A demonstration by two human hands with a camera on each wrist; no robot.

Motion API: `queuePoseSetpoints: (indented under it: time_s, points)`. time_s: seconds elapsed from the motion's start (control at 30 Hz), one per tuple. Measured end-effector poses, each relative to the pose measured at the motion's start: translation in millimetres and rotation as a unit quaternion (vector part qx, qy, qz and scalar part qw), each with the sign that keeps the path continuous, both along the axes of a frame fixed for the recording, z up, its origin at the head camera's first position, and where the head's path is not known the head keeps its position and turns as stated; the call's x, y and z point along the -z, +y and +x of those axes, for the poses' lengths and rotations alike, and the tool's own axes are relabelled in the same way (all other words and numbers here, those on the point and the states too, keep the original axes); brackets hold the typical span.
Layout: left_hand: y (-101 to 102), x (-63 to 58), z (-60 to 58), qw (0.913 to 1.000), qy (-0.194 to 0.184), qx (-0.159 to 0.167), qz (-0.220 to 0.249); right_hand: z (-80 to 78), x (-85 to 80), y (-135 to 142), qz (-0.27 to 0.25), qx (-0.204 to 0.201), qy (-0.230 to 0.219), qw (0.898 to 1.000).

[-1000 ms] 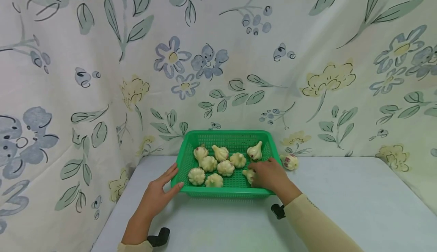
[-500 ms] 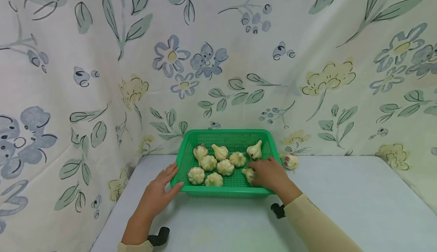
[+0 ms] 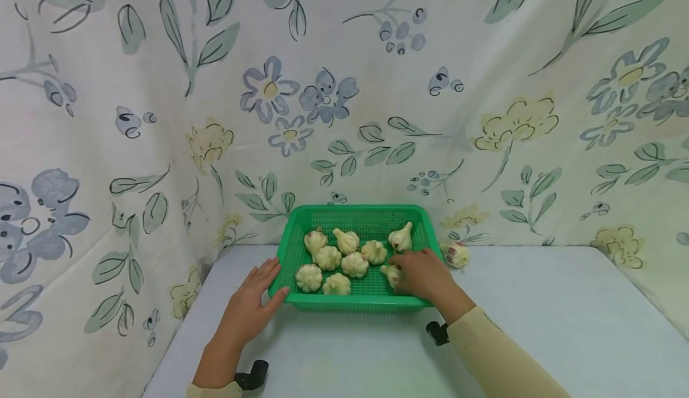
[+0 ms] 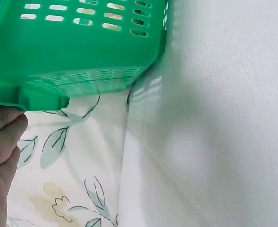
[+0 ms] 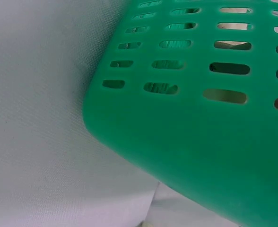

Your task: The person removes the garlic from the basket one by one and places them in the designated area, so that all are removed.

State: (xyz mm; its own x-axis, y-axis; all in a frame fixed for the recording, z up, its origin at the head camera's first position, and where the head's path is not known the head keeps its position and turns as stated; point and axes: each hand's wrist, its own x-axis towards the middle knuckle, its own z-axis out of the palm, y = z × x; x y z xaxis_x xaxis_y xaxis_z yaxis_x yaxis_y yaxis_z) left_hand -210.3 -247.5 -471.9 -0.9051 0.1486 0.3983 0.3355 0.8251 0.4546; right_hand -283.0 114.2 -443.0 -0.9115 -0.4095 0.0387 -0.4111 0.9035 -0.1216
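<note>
A green plastic basket (image 3: 355, 301) with slotted walls stands on the table, holding several garlic bulbs (image 3: 355, 264). My left hand (image 3: 252, 303) rests against its left end, fingers extended along the rim and thumb at the front corner. The left wrist view has those fingers (image 4: 6, 135) under the rim. Inside the basket at the right, my right hand (image 3: 426, 275) holds a garlic bulb (image 3: 391, 275), part of which shows left of the fingers. Behind that hand lies another bulb (image 3: 401, 237) with its stem up. The right wrist view has only the basket wall (image 5: 177, 127); the hand is hidden there.
One more garlic bulb (image 3: 457, 255) lies on the white table (image 3: 549, 308), just right of the basket. A floral cloth (image 3: 377, 87) hangs behind the table and along its left side. Black wrist cameras (image 3: 252, 375) sit at both wrists.
</note>
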Motion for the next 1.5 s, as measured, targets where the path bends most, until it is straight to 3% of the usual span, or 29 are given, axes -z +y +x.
queuePoseSetpoints:
  time_s: [0.47,1.5]
  points:
    - [3.8,1.9,-1.3,0.9998,-0.011,-0.013,-0.011,-0.3,3.2,2.8,-0.04,0.003,0.012,0.999]
    - [5.4,-0.5,-2.1,0.9993,-0.034,-0.008,-0.015,-0.7,1.7,2.5,-0.064,0.0,0.027,0.998]
